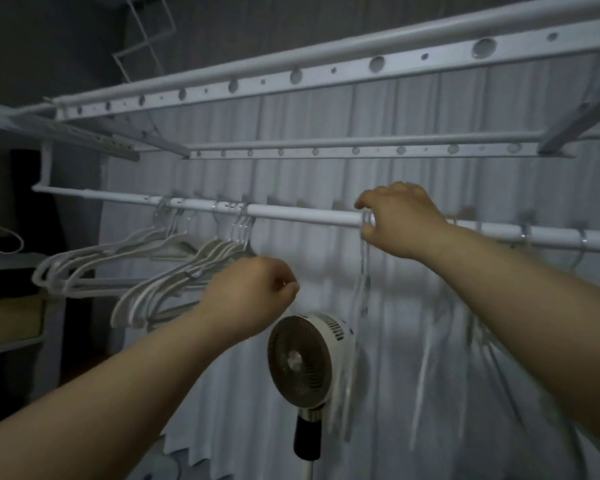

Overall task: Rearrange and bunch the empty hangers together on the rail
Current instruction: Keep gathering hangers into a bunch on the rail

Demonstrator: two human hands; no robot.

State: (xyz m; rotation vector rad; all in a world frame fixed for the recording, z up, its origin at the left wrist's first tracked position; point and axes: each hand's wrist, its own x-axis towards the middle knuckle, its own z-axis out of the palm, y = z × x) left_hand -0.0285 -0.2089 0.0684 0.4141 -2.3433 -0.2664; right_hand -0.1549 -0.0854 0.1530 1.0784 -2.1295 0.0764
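Mid-frame, the right hand (pixel 400 220) curls its grip round blurred hangers (pixel 362 282) on the rail (pixel 291 213). The left hand (pixel 253 296) is curled beside bunched hangers (pixel 174 271); whether its grip pinches one, I cannot tell.

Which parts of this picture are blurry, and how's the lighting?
Head view: dim, bluish light throughout; the loose hangers below the right hand smear into streaks, while the bunched hangers at left look fairly sharp; the wide lens bows the rail.

Home laundry corner; drying rack (pixel 326 69), curtain (pixel 430 112)
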